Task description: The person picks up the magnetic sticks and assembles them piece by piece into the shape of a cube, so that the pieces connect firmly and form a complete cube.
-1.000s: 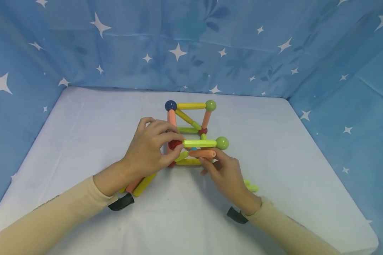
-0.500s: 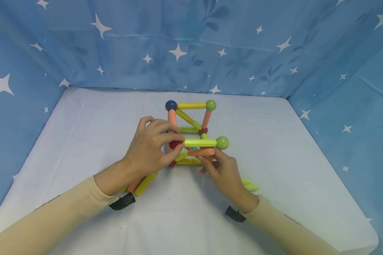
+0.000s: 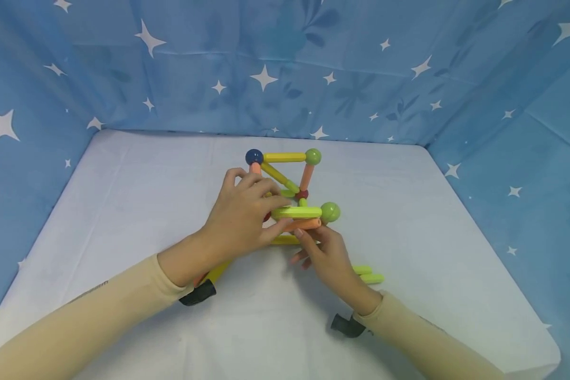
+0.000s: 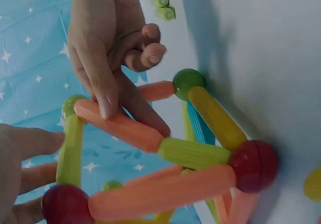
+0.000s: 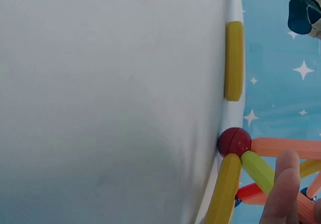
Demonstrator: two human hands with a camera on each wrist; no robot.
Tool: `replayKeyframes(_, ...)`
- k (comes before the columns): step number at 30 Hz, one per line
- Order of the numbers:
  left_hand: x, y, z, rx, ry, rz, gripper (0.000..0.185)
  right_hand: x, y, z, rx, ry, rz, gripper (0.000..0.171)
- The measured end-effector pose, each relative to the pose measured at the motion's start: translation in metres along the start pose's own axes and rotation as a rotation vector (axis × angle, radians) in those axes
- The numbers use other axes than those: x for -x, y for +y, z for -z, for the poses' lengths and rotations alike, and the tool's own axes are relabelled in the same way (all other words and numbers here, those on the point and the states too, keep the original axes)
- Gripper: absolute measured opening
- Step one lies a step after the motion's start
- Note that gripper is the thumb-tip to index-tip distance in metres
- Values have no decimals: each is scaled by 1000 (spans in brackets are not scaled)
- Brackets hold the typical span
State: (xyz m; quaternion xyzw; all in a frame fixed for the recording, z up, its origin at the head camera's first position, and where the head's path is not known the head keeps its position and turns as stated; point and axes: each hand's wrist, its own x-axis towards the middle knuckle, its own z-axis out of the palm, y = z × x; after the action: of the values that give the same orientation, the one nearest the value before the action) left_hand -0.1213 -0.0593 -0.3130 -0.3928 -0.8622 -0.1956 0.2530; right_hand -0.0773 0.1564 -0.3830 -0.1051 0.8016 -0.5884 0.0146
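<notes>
Hands close on a rod-and-ball frame (image 3: 285,198) mid-table: the left hand (image 3: 242,219) has slid forward, fingers now curled over its near corner, while the right hand (image 3: 325,253) pinches an orange rod (image 3: 304,225) (tilted up more than before), likely nearing attachment.

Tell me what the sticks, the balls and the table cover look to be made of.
Orange stick: likely smooth moulded plastic, matte with a soft sheen and rounded ends.
Green ball: probably glossy hard plastic, with a bright highlight on top.
Table cover: seemingly thin white cloth or sheet; faint creases show, and the sheen is dull.
</notes>
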Motion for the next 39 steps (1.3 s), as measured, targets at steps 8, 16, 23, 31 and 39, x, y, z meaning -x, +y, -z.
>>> replayKeyframes(8, -12, 10, -9, -69, -128, 17, 31, 1, 0, 0, -96, -43, -28, 36)
replayKeyframes(16, -15, 12, -13, -68, -125, 40, 27, 1, 1, -4, -161, -54, -55, 38)
replayKeyframes(23, -12, 8, -8, -21, -138, 75, 28, 4, 1, -3, -119, -98, -81, 39)
replayKeyframes(31, 6, -15, 10, 198, 118, 144, 20, 15, -2, 16, 271, -119, -4, 34)
replayKeyframes(39, 32, -29, 14, 307, 162, 178, 18, 0, 6, 65, 294, 196, 138, 26)
